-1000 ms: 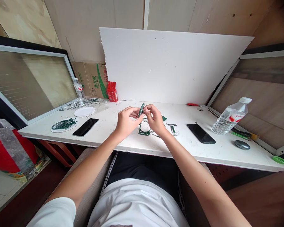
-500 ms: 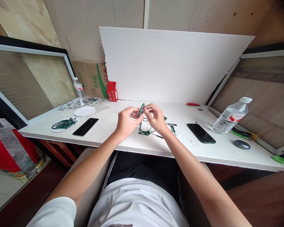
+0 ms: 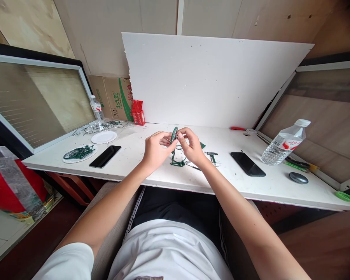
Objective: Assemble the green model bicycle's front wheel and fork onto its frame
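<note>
My left hand [image 3: 157,149] is closed on a thin green round piece [image 3: 174,134], like a small wheel, held nearly edge-on above the table. My right hand [image 3: 193,147] is pinched against the right face of the piece. A small dark bit shows at its fingertips, too small to name. Below the hands, on the table, lie a green ring-shaped plastic part [image 3: 178,163] and a small green plastic part with a straight bar [image 3: 212,159]. My right hand and wrist partly cover the parts there.
On the white table [image 3: 151,175], a phone [image 3: 105,156] and a plate of green plastic parts [image 3: 79,152] lie left, with another white plate [image 3: 104,137] behind. A second phone [image 3: 247,164], a water bottle [image 3: 286,143] and a dark oval object [image 3: 298,178] are right. A white board [image 3: 216,77] leans behind.
Hardly anything differs. Both hands keep the green round piece in the same place, and the camera view has shifted very slightly.
</note>
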A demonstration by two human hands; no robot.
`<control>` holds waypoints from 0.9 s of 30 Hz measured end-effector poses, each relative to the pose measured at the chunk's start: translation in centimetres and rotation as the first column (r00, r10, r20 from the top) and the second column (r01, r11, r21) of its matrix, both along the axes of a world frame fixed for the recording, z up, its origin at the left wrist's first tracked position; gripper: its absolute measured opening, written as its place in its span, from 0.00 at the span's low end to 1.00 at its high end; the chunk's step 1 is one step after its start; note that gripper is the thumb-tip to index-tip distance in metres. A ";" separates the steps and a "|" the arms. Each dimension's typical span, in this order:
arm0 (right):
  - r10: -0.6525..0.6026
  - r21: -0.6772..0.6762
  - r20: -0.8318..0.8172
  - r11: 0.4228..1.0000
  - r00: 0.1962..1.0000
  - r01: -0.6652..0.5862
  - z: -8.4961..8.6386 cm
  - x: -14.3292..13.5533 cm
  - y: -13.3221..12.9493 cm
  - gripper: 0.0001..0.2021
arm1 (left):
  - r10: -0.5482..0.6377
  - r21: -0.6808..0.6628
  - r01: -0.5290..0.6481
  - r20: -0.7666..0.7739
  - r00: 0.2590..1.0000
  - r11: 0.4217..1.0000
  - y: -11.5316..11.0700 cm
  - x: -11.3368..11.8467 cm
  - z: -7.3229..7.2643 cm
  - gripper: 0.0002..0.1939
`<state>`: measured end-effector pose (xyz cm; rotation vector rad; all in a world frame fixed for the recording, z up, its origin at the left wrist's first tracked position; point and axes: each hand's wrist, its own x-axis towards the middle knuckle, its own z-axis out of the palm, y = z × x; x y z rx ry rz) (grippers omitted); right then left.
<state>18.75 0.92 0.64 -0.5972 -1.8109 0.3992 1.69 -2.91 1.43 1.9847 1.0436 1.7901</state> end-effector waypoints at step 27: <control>-0.127 -0.051 0.222 0.989 0.967 0.142 -1.6 -0.1 1.1 0.13 | -0.139 -0.370 0.235 0.268 0.953 0.899 4.0 -1.2 -2.5 0.21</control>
